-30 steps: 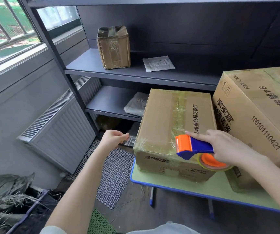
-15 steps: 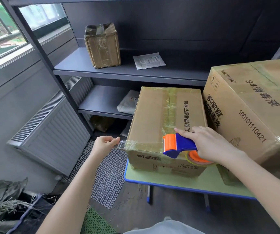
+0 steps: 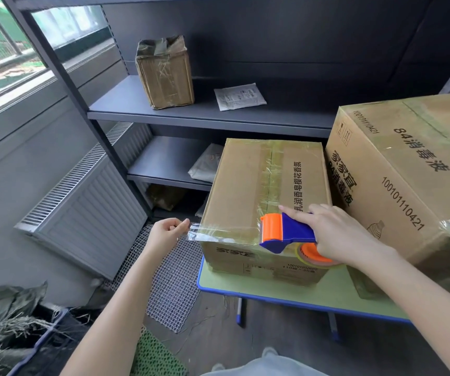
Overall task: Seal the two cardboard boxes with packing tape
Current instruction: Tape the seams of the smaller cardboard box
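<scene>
Pinching the free end of the clear tape point(image 3: 218, 233) between thumb and fingers point(image 3: 182, 223), your left hand point(image 3: 164, 234) holds it just past the left edge of the smaller box point(image 3: 245, 180). Your right hand point(image 3: 337, 234) grips the blue-and-orange tape dispenser point(image 3: 286, 232), index finger along its top, at that box's front top edge. The box sits on the green tabletop point(image 3: 272, 291), just beside the larger box point(image 3: 408, 172).

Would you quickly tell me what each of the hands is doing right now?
The left hand pinches the free end of the tape.
The right hand grips the tape dispenser.
</scene>
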Demonstrator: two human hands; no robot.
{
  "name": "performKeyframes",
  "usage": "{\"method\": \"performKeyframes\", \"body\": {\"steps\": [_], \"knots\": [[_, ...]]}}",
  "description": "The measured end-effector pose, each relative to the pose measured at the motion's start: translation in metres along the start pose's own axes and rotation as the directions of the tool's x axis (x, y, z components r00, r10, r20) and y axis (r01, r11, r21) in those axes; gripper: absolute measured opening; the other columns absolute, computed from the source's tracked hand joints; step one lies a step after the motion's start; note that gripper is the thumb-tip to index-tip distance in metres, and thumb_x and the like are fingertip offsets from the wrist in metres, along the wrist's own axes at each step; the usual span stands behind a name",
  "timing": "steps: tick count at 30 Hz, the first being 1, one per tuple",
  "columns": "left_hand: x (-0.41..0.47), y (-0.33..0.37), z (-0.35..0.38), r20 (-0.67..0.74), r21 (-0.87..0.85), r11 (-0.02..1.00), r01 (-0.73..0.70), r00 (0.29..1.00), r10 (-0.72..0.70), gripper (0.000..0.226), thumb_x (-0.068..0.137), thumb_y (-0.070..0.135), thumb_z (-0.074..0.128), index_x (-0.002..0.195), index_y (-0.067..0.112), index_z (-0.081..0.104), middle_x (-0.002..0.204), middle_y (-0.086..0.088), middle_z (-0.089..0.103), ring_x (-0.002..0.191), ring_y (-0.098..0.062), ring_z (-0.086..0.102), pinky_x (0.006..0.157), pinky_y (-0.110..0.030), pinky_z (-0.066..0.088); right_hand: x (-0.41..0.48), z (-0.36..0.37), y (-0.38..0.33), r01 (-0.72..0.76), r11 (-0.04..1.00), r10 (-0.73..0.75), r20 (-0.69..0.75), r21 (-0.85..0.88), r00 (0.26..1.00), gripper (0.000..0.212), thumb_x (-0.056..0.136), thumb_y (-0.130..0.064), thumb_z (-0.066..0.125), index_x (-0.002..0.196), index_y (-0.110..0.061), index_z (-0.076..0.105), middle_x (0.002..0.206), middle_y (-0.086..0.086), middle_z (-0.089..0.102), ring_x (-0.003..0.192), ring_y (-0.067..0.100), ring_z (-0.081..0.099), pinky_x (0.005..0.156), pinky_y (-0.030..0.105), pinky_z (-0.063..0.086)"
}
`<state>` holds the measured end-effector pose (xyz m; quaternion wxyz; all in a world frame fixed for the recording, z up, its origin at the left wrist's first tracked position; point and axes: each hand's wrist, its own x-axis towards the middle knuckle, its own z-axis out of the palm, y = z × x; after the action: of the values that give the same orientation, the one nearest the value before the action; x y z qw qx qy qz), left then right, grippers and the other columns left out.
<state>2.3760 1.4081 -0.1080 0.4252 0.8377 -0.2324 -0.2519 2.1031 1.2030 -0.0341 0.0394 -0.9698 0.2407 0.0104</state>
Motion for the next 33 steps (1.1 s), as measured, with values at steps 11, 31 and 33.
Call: {"method": "performKeyframes", "body": {"steps": [11, 31, 33], "knots": [[0.005, -0.008, 0.011, 0.049, 0.044, 0.998, 0.039, 0.998, -0.041, 0.043, 0.09, 0.043, 0.057, 0.061, 0.01, 0.06, 0.054, -0.002, 0.041, 0.052, -0.016, 0.034, 0.052, -0.025, 0.029, -0.001, -0.002, -0.005, 0.005, 1.0, -0.005, -0.011, 0.01, 1.0, 0.079, 0.089, -0.019, 0.046, 0.143, -0.049, -0.002, 0.091, -0.004, 0.038, 0.091, 0.015, 0.035, 0.073, 0.024, 0.024], [-0.012, 0.028, 0.034, -0.118, 0.192, 0.981, -0.023, 0.992, 0.047, 0.036, 0.094, 0.029, 0.051, 0.063, 0.011, 0.058, 0.055, 0.003, 0.052, 0.05, -0.012, 0.044, 0.048, -0.023, 0.03, 0.01, -0.005, -0.003, 0.041, 0.999, -0.041, 0.022, 0.034, 0.999, 0.078, 0.086, -0.012, 0.038, 0.141, -0.053, 0.003, 0.076, -0.013, 0.029, 0.084, 0.016, 0.033, 0.072, 0.027, 0.027], [-0.019, 0.041, 0.045, -0.106, 0.311, 0.95, 0.012, 0.994, 0.022, 0.049, 0.095, 0.038, 0.047, 0.056, 0.01, 0.043, 0.051, 0.0, 0.045, 0.047, -0.016, 0.039, 0.047, -0.026, 0.026, 0.011, -0.005, -0.003, 0.034, 0.999, -0.036, 0.035, 0.04, 0.999, 0.077, 0.087, -0.013, 0.039, 0.142, -0.053, 0.003, 0.076, -0.013, 0.028, 0.084, 0.016, 0.033, 0.072, 0.027, 0.028]]}}
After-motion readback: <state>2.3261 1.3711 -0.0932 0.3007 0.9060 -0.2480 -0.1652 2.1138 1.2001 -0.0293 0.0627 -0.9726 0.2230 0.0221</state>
